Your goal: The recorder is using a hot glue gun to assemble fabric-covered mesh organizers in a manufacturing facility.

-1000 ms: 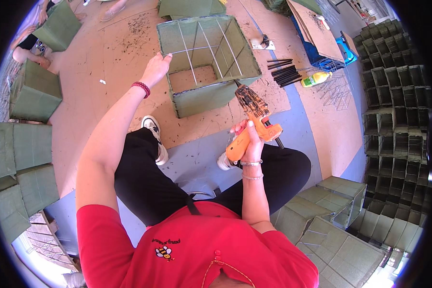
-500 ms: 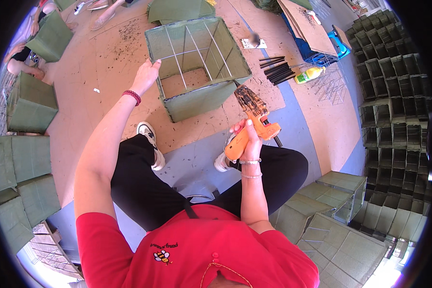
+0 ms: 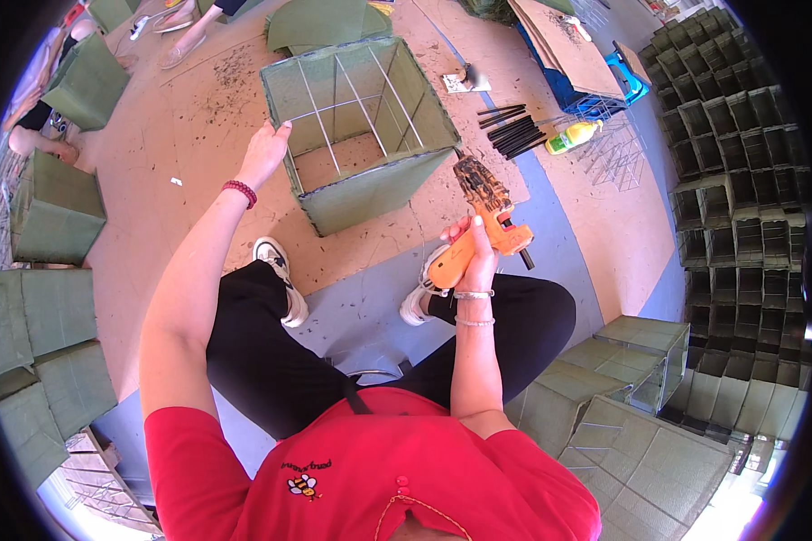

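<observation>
In front of me stands a green fabric-covered box (image 3: 361,200) with an open top crossed by thin metal wires. My left hand (image 3: 263,153) is closed on the box's left rim, where a cross wire meets it. My right hand (image 3: 478,248) is wrapped round the handle of an orange glue gun (image 3: 456,261) with a dark, crusted front. Its nozzle is by the box's near right corner; whether they touch I cannot tell. A black glue stick (image 3: 527,260) sticks out of the gun's back.
Several black glue sticks (image 3: 514,132) lie right of the box, beside a yellow-green bottle (image 3: 573,137) and wire frames (image 3: 615,155). A blue crate (image 3: 568,81) stands beyond. Green boxes (image 3: 59,207) are at the left, and stacks (image 3: 731,225) rise at the right. Other people sit far left.
The glue gun's nozzle has shifted right along the box's near edge to its right corner. The box sits slightly nearer me, with my left hand still on its rim.
</observation>
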A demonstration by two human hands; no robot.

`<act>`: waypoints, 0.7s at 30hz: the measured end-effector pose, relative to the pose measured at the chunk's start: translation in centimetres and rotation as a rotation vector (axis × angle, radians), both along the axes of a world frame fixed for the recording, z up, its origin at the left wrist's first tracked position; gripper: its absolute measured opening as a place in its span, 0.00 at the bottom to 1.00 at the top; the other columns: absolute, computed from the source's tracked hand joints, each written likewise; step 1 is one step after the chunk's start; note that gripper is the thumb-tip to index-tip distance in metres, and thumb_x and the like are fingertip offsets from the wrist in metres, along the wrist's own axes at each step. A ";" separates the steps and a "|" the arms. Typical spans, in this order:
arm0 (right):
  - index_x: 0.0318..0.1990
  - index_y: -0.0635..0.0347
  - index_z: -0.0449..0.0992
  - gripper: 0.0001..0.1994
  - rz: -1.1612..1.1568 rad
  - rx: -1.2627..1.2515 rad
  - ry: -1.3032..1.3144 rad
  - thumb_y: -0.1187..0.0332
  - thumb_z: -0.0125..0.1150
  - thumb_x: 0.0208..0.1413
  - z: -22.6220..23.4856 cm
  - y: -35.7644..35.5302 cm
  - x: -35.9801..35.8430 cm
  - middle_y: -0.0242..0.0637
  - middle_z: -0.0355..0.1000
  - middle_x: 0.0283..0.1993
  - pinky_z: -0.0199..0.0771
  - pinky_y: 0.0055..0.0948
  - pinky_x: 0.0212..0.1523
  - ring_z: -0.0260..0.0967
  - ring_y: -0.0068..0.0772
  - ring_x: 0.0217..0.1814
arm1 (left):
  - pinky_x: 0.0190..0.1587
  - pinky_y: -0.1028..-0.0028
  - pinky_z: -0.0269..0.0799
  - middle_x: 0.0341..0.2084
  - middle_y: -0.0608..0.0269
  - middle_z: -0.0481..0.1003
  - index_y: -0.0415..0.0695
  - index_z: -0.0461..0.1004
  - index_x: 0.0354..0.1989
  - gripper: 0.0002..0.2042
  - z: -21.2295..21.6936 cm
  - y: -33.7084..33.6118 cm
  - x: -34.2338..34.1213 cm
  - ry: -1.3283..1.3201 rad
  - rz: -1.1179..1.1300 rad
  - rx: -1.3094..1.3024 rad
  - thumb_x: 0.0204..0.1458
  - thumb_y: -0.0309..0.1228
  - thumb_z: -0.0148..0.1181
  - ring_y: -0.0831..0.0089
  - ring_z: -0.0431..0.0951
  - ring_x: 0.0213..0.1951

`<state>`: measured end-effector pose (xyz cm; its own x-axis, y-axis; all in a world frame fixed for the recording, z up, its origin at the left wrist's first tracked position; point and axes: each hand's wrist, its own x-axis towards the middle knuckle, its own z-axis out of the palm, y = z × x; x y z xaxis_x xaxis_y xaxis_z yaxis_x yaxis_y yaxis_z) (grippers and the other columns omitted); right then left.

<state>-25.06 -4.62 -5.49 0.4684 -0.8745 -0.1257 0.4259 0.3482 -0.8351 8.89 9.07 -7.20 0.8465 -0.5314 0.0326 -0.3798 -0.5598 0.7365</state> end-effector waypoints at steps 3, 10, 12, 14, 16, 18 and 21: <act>0.31 0.62 0.67 0.09 0.000 -0.014 0.000 0.65 0.53 0.55 -0.8 -0.7 -0.1 0.35 0.65 0.23 0.69 0.28 0.29 0.66 0.30 0.25 | 0.53 0.59 0.60 0.44 0.37 0.70 0.35 0.64 0.51 0.25 0.4 -0.2 -0.4 0.001 -0.018 0.009 0.55 0.45 0.42 0.48 0.67 0.51; 0.32 0.63 0.68 0.11 -0.006 -0.061 0.039 0.63 0.54 0.55 -0.6 -0.4 0.8 0.34 0.65 0.25 0.70 0.30 0.30 0.65 0.27 0.27 | 0.54 0.60 0.60 0.45 0.35 0.68 0.33 0.63 0.51 0.26 1.2 0.4 -0.1 0.028 0.010 0.034 0.55 0.45 0.42 0.48 0.66 0.52; 0.31 0.63 0.68 0.11 0.007 -0.038 -0.001 0.63 0.54 0.55 -1.1 -0.3 1.0 0.34 0.65 0.25 0.70 0.30 0.30 0.65 0.28 0.26 | 0.54 0.61 0.59 0.46 0.35 0.68 0.32 0.63 0.51 0.26 0.4 0.7 1.2 -0.002 0.005 0.024 0.55 0.45 0.42 0.47 0.66 0.52; 0.31 0.63 0.67 0.11 0.019 -0.030 0.009 0.63 0.54 0.55 -1.5 -0.5 1.0 0.34 0.65 0.25 0.70 0.30 0.30 0.65 0.28 0.26 | 0.54 0.61 0.59 0.46 0.34 0.68 0.31 0.63 0.51 0.27 -0.2 0.7 1.6 0.002 0.008 0.016 0.55 0.46 0.42 0.47 0.65 0.52; 0.31 0.63 0.67 0.11 0.030 -0.022 0.020 0.63 0.54 0.55 -1.5 -0.3 1.1 0.34 0.65 0.25 0.69 0.30 0.29 0.64 0.28 0.26 | 0.54 0.61 0.59 0.46 0.34 0.67 0.30 0.62 0.51 0.27 -0.3 0.6 1.6 0.006 0.011 0.008 0.55 0.46 0.42 0.47 0.65 0.53; 0.30 0.63 0.67 0.12 -0.013 -0.042 -0.013 0.62 0.53 0.56 -1.3 0.0 1.2 0.35 0.65 0.24 0.68 0.29 0.28 0.64 0.29 0.26 | 0.54 0.60 0.59 0.45 0.33 0.67 0.29 0.62 0.51 0.27 0.0 0.6 1.4 0.008 -0.010 -0.024 0.55 0.46 0.42 0.47 0.65 0.52; 0.31 0.63 0.67 0.12 0.034 -0.048 0.002 0.62 0.53 0.56 -1.3 0.3 1.3 0.35 0.64 0.24 0.67 0.29 0.28 0.64 0.29 0.26 | 0.53 0.60 0.60 0.44 0.33 0.68 0.29 0.63 0.50 0.27 0.9 0.8 1.3 0.001 -0.023 -0.011 0.55 0.45 0.42 0.46 0.66 0.51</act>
<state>-23.75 -4.35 -6.76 0.4973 -0.8634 -0.0847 0.4127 0.3213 -0.8523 10.23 9.91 -6.35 0.8340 -0.5505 0.0381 -0.3920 -0.5425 0.7430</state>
